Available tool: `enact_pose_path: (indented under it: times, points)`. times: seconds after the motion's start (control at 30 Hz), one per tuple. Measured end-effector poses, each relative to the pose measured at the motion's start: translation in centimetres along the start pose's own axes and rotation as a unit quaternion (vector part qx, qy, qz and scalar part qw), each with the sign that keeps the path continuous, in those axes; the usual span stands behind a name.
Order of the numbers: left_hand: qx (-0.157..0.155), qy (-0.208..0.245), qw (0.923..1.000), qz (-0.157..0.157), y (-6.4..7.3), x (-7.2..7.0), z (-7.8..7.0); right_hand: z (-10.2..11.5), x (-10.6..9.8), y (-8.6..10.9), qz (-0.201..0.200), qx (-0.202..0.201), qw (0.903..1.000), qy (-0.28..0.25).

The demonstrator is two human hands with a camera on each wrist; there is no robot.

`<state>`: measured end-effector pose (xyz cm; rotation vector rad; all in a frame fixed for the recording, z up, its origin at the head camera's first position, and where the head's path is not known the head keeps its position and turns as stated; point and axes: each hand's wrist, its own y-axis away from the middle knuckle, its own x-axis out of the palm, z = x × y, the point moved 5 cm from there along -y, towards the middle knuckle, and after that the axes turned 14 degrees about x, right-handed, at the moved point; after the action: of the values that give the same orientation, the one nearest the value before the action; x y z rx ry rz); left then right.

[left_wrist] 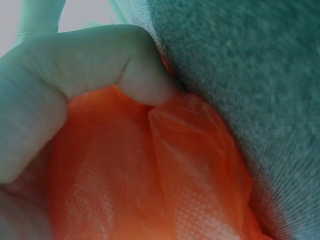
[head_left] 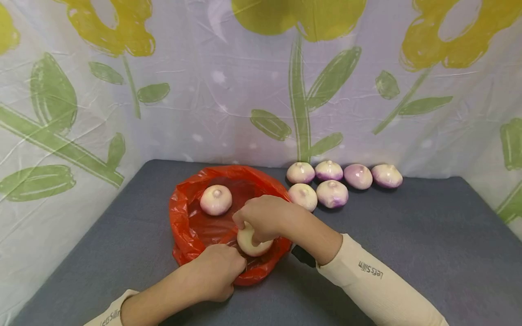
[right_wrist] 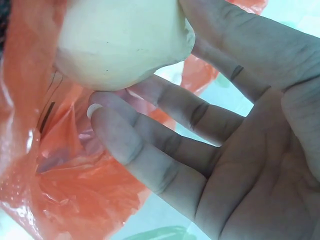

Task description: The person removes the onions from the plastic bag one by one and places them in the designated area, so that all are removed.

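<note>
A red plastic bag (head_left: pixel 180 222) lies wide-mouthed on the table, its rim rolled into a ring. My left hand (head_left: pixel 218 270) grips the near rim, and the left wrist view shows its curled finger against the thin red plastic (left_wrist: pixel 120 165). Inside the bag's near right side, my right hand (head_left: pixel 267 216) holds a white turnip (head_left: pixel 253 247) from above. In the right wrist view, thumb and fingers surround that pale turnip (right_wrist: pixel 122 42) beside the bag's wall. Another turnip (head_left: pixel 216 200), white with a faint purple base, sits farther back in the bag.
Several purple-and-white turnips stand in two rows behind and right of the bag, one (head_left: pixel 332 194) at the front row's right end and one (head_left: pixel 387 175) at the back row's right end. A flower-printed cloth (head_left: pixel 195 104) hangs behind the grey table (head_left: pixel 399 240).
</note>
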<state>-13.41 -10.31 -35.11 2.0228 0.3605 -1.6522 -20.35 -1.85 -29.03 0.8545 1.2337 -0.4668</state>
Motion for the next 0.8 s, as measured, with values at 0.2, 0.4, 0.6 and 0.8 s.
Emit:
enact_pose_path:
  times: [0.2,0.4,0.6,0.8]
  points:
    - [-0.005,0.0,1.0,0.001,0.0,0.1,0.2,-0.1,0.2,0.3,-0.007,-0.003,1.0,-0.002]
    - [-0.005,-0.004,1.0,0.001,0.0,0.1,0.2,0.0,0.5,0.5,-0.014,0.003,0.9999,-0.008]
    - [-0.001,-0.002,1.0,-0.003,0.0,0.1,0.1,-0.2,1.0,0.9,-0.022,0.003,0.9988,-0.043]
    - [0.005,-0.013,0.9998,-0.012,0.0,0.1,0.1,-0.2,1.4,1.0,-0.028,-0.035,0.9974,-0.056]
